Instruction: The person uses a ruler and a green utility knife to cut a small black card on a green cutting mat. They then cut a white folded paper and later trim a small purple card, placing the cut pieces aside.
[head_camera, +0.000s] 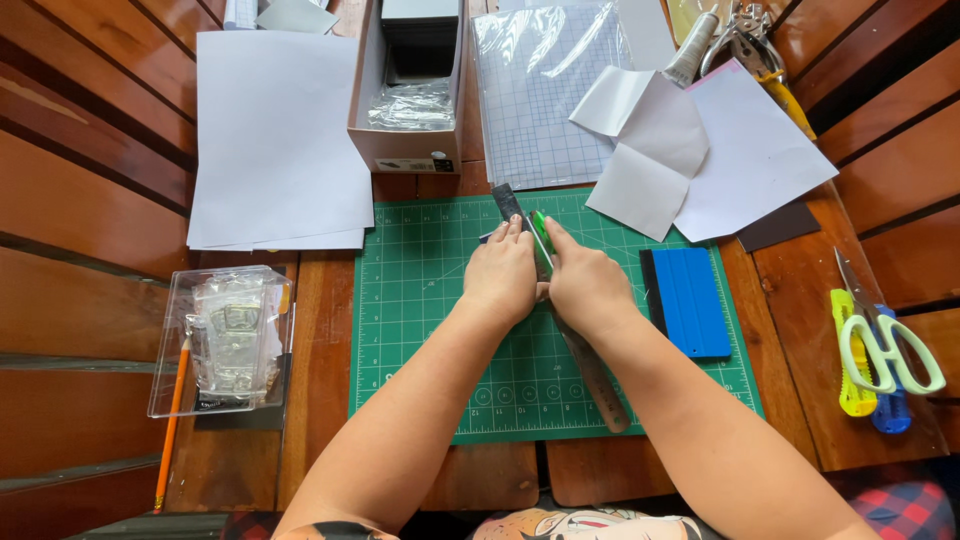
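My left hand (500, 275) presses flat on a metal ruler (590, 370) that lies diagonally across the green cutting mat (420, 330). A small dark piece sticks out under its fingertips. My right hand (585, 285) grips a green utility knife (541, 230), its tip set against the ruler's edge just beyond my fingers. Both hands touch each other at mid-mat. The ruler's far end (505, 200) pokes out past my left fingers.
A blue squeegee (690, 300) lies on the mat's right side. Scissors (885, 345) and yellow and blue cutters sit at far right. White paper sheets (275, 140), a cardboard box (410, 90), gridded film (540, 90), pliers (765, 60), a clear plastic case (225, 335) and an orange pencil (172, 420) surround it.
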